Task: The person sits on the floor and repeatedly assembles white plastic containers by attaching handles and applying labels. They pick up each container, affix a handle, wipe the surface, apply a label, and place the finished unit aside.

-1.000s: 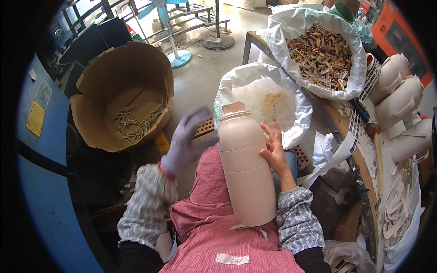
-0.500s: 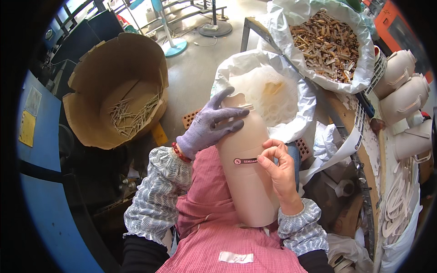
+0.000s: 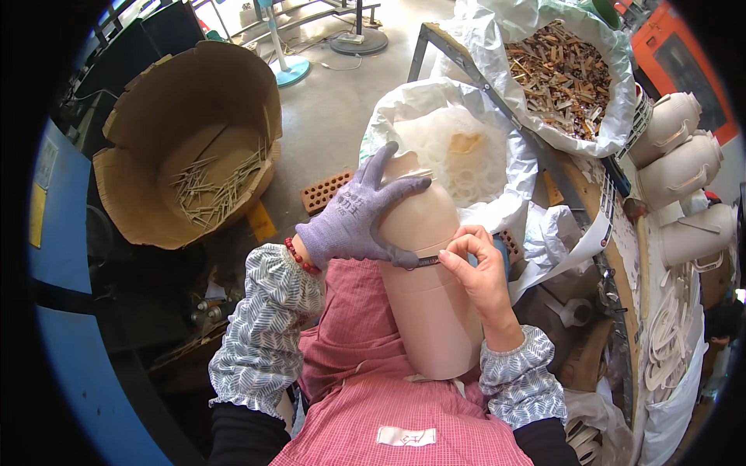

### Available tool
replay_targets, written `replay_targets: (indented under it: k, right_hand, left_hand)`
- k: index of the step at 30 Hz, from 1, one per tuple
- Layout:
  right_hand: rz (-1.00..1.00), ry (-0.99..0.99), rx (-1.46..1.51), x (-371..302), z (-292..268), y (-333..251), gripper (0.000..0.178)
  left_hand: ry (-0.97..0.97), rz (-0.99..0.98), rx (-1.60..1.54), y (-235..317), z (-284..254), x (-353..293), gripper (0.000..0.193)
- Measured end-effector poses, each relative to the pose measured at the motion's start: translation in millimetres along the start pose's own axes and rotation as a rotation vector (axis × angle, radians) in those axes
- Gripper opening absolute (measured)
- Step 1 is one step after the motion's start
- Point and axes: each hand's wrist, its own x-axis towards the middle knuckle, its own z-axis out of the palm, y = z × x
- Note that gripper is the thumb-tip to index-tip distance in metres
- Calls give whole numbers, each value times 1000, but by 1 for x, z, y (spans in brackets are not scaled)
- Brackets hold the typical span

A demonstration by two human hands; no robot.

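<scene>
A tall beige plastic bottle (image 3: 429,326) lies across my lap on the pink apron, its neck pointing away from me. My left hand (image 3: 353,211), in a purple-grey glove, grips its shoulder with the fingers spread. The gloved thumb lies by the left end of a small dark strip label (image 3: 429,261) on the bottle's side. At the label's right end, the thumb and forefinger of my bare right hand (image 3: 478,268) pinch together. Whether that end is lifted off the bottle is hidden by the fingers.
On the left stands a torn cardboard drum (image 3: 186,147) with thin sticks inside. Beyond the bottle are a white sack (image 3: 517,167) of pale scraps and a sack of brown chips (image 3: 563,81). Several beige jugs (image 3: 680,167) line the bench (image 3: 614,256) at right. A perforated brick (image 3: 325,191) lies on the floor.
The left thumb has come down to the label's left end, and the glove has shifted along the bottle. The bottle has turned slightly. My right hand stays pinched at the label's right end.
</scene>
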Motion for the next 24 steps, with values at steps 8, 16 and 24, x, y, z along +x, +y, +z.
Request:
replay_targets:
  k: [8,16,24]
  right_hand:
    - [-291,207,-426,-8,17,-1,46]
    - [152,-210,497,8,-51,31,42]
    - [-745,-197,343,-15,30,-66,45]
  left_hand:
    - [-162,-128,-54,21,-9,9,96]
    - [421,-227,-953,41,-41,-37,71]
    - [552,-23,349,120,-165,-64,36]
